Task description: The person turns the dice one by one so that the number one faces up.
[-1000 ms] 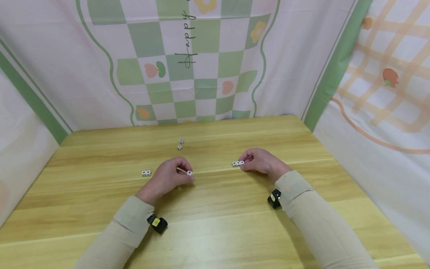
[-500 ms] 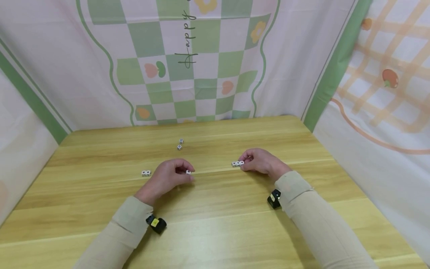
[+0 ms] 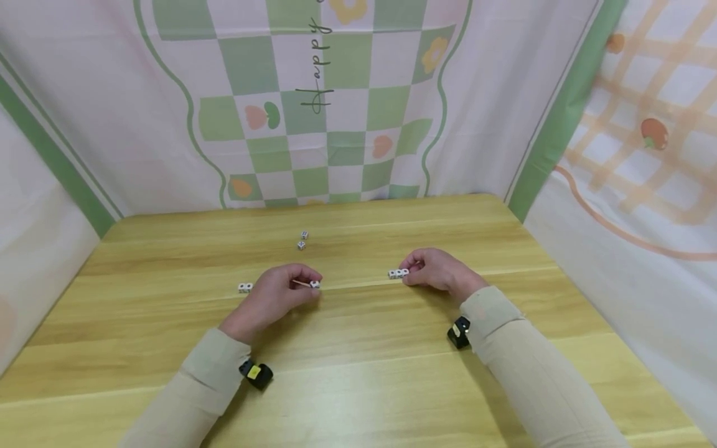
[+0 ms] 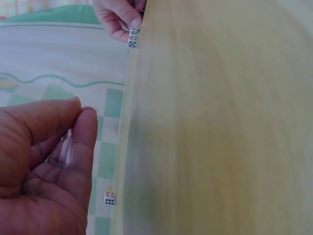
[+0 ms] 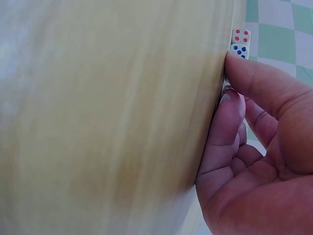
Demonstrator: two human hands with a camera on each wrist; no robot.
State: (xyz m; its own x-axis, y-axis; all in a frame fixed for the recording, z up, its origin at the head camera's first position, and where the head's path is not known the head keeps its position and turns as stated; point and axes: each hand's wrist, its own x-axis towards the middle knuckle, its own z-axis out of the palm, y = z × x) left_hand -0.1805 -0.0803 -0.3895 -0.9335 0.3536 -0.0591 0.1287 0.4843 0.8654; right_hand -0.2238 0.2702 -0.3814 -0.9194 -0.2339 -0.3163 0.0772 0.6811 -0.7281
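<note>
My left hand [image 3: 273, 297] pinches a white die [image 3: 315, 284] between thumb and fingertips, close over the table. In the left wrist view the fingers hide that die. To the right, my right hand [image 3: 437, 271] grips the right end of a row of three dice [image 3: 396, 274] lying side by side on the wood. Past its thumb, the right wrist view shows two of them, a die with red dots [image 5: 241, 36] and a die with blue dots [image 5: 239, 50]. A pair of dice [image 3: 245, 287] sits just left of my left hand.
Farther back on the wooden table [image 3: 358, 373] lie two more dice, one die [image 3: 304, 235] behind another die [image 3: 300, 246]. A patterned cloth [image 3: 347, 118] hangs behind the table's far edge, and cloth walls stand at both sides.
The die in my left fingertips has been turned and tilted, and the fingers have shifted slightly. My right hand stays at the row of dice. The whole view has shifted a little.
</note>
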